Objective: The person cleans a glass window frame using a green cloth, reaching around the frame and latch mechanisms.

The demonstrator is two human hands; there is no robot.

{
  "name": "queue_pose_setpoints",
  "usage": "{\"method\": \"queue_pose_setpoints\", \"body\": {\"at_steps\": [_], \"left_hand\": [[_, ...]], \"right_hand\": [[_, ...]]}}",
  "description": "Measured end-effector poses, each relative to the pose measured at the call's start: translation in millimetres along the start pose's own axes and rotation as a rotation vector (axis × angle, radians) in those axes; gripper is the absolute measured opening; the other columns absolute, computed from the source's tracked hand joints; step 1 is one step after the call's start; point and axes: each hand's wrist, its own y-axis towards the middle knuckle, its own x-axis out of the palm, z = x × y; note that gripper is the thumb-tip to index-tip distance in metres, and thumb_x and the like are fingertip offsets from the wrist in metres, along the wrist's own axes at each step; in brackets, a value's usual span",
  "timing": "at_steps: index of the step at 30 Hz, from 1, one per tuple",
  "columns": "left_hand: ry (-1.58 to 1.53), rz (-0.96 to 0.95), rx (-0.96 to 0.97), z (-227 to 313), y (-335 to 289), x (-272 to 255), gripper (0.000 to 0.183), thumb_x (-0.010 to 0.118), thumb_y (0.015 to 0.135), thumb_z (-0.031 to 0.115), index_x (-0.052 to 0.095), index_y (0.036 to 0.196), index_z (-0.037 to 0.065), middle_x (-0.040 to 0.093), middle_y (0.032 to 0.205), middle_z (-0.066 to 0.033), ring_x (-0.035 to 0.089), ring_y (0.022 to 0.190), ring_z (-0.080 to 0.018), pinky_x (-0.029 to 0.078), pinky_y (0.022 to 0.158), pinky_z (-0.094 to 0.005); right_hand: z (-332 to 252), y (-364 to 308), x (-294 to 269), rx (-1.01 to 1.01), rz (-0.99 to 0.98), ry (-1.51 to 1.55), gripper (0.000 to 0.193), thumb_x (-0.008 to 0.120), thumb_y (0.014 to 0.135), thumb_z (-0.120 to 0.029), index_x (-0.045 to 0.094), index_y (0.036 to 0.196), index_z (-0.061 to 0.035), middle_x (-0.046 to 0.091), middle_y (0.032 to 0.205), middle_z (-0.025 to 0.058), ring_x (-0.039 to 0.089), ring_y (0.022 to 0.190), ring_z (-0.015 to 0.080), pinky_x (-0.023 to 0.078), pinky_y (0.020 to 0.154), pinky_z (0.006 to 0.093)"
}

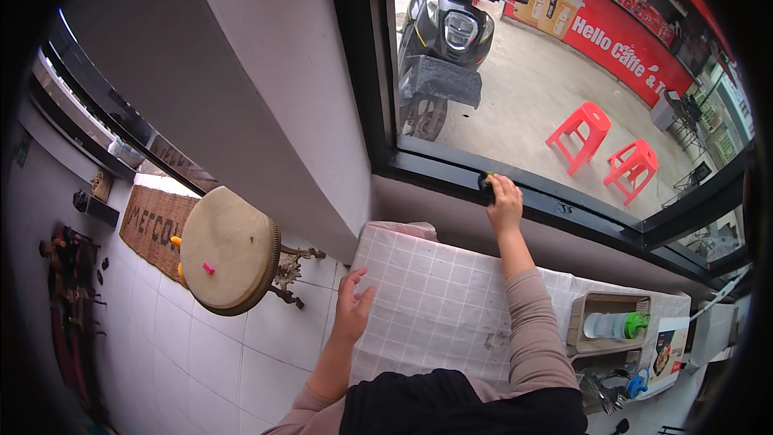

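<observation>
My right hand (505,203) reaches out to the black window frame (435,169), its fingers closed on a small dark pad with a yellow-green edge (485,185). The pad is at the frame's lower ledge, and the hand covers part of it. My left hand (352,306) is held near the left edge of the table, fingers apart and holding nothing. Below both arms spreads a pale checked tablecloth (427,298).
Right on the table sit a tray (576,326) with a green-lidded clear bottle (612,325) and a bin of utensils (608,391). A round stool (229,242) stands left, by a brown doormat (153,225). Outside the glass are a scooter (451,24) and red stools (586,129).
</observation>
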Motion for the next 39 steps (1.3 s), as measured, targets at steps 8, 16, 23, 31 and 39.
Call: {"method": "queue_pose_setpoints", "body": {"at_steps": [8, 16, 23, 31, 39], "left_hand": [[0.02, -0.061, -0.028, -1, 2, 15, 0.036, 0.057, 0.084, 0.012, 0.051, 0.12, 0.006, 0.048, 0.122, -0.008, 0.043, 0.11, -0.0182, 0.041, 0.086, -0.0301], [-0.043, -0.17, -0.074, 6, 12, 57, 0.034, 0.055, 0.085, 0.009, 0.051, 0.119, 0.005, 0.053, 0.119, -0.0081, 0.048, 0.111, -0.0172, 0.043, 0.085, -0.0308], [0.065, -0.274, 0.018, 16, 35, 94, 0.034, 0.057, 0.084, 0.012, 0.052, 0.116, 0.004, 0.053, 0.116, -0.0097, 0.048, 0.11, -0.0196, 0.043, 0.085, -0.0326], [0.422, -0.453, 0.463, 29, 118, 205, 0.045, 0.061, 0.08, 0.019, 0.049, 0.121, 0.006, 0.045, 0.127, -0.0171, 0.043, 0.119, -0.0329, 0.037, 0.097, -0.0402], [0.999, -0.488, 0.52, 69, 132, 311, 0.071, 0.058, 0.08, 0.03, 0.028, 0.141, 0.011, 0.022, 0.146, -0.0201, 0.019, 0.137, -0.0344, 0.019, 0.106, -0.0565]], "right_hand": [[-52, 7, 26, 0.209, -0.047, -0.082, 0.048, 0.057, 0.071, -0.012, 0.055, 0.119, -0.0122, 0.053, 0.123, 0.0034, 0.046, 0.118, 0.02, 0.033, 0.097, 0.0457], [-183, 68, 82, 0.044, -0.198, 0.155, 0.04, 0.053, 0.08, -0.014, 0.052, 0.12, -0.0102, 0.05, 0.125, 0.0059, 0.045, 0.119, 0.0211, 0.032, 0.097, 0.057], [-41, 26, 26, -0.161, -0.115, 0.055, 0.039, 0.054, 0.077, -0.009, 0.056, 0.116, -0.0136, 0.056, 0.121, 0.0032, 0.052, 0.115, 0.0182, 0.037, 0.096, 0.0482], [109, -36, -65, 0.2, -0.163, -0.343, 0.035, 0.049, 0.083, -0.014, 0.055, 0.118, -0.0156, 0.057, 0.122, 0.0006, 0.052, 0.115, 0.0161, 0.032, 0.096, 0.0533], [242, -63, -115, 0.603, -0.177, -0.58, 0.031, 0.048, 0.087, -0.016, 0.056, 0.114, -0.0031, 0.058, 0.116, 0.0121, 0.056, 0.109, 0.027, 0.049, 0.082, 0.0443]]}}
